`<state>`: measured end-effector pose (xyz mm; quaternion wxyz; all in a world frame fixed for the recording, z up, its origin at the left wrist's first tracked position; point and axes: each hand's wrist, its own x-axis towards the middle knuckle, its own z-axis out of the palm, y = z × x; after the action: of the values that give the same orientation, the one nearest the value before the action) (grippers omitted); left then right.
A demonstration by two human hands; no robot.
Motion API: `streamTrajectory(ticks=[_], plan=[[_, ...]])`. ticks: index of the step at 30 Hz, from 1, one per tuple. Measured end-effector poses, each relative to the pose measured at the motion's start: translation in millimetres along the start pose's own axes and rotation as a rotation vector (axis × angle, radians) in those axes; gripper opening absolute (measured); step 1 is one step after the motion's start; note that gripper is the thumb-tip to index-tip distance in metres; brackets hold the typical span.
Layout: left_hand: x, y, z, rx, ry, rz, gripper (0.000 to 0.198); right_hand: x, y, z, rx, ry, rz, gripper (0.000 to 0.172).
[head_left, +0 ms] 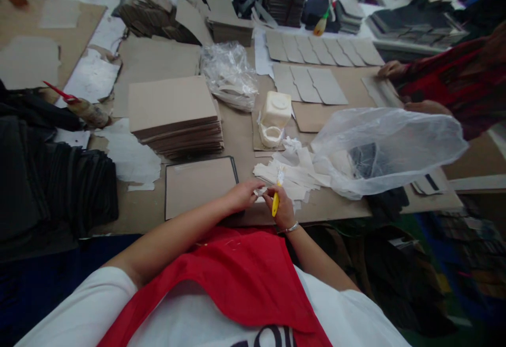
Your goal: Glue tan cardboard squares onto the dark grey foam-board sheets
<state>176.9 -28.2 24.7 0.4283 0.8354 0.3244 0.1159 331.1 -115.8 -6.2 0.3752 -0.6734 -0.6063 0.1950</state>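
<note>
**Both hands busy at near edge of worktop: brush in right, white scrap between fingertips**

Head view, clock centred on the hands. Left hand (248, 193): thumb and fingers pinching a small white scrap (260, 192). Right hand (281, 209): closed round a yellow-handled brush (275, 204), bristles pointing to 12, handle slanting down across the fingers; its fingertips also reach the scrap, can't tell whether they grip it. Bracelet (291, 228) on right wrist. Red apron (253, 273) at 6.

Worktop (134, 210) under everything. Loose pile of pale paper strips (304, 170) at 1 to 2, just beyond the brush. Dark-edged board (201, 186) lies flat at 9, left forearm over its near corner. Stack of brown boards (172, 104) at 10, edges uneven. Dark folded stack (79, 189) also at 9, farther out. Bottle with red nozzle (85, 109) lies tilted between 9 and 10.

Crumpled clear bag (229, 75) at 11, touching the board stack or just beside it. Off-white plastic container (275, 109) at 12, open ring-like mouth facing this way. Overlapping grey cards (316, 78) in two rows at 1. Translucent bag (399, 146) between 2 and 3, something dark inside. Co-worker's hand (391, 70) at 2, on a card (381, 91), red patterned sleeve behind.
</note>
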Motion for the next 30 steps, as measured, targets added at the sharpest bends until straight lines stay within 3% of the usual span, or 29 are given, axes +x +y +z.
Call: streamTrajectory(ticks=[6, 10, 14, 19, 25, 30], plan=[[4.8, -2.4, -4.7, -0.237, 0.129, -0.122, 0.017, 20.7, -15.7, -3.2, -0.073, 0.027, -0.105, 0.021], [-6.8, -1.3, -24.3, -0.593, 0.323, -0.261, 0.025, 35.9, -24.0, -5.6, -0.075, -0.025, -0.213, 0.033], [-33.2, -14.0, -52.6, -0.857, 0.546, -0.419, 0.03, 48.5, -35.6, -1.2, -0.144, -0.09, -0.241, 0.026], [-79.5, -49.3, -80.9, -0.945, 0.803, -0.563, 0.035, 67.5, -50.5, 20.5, -0.141, -0.135, -0.208, 0.027], [-117.0, -68.7, -89.8, -0.965, 0.826, -0.684, 0.039, 80.1, -66.4, 44.6, -0.053, -0.17, -0.155, 0.03], [-132.9, -77.6, -87.7, -0.975, 0.813, -0.732, 0.04, 80.0, -72.8, 47.2, -0.059, -0.135, -0.099, 0.033]])
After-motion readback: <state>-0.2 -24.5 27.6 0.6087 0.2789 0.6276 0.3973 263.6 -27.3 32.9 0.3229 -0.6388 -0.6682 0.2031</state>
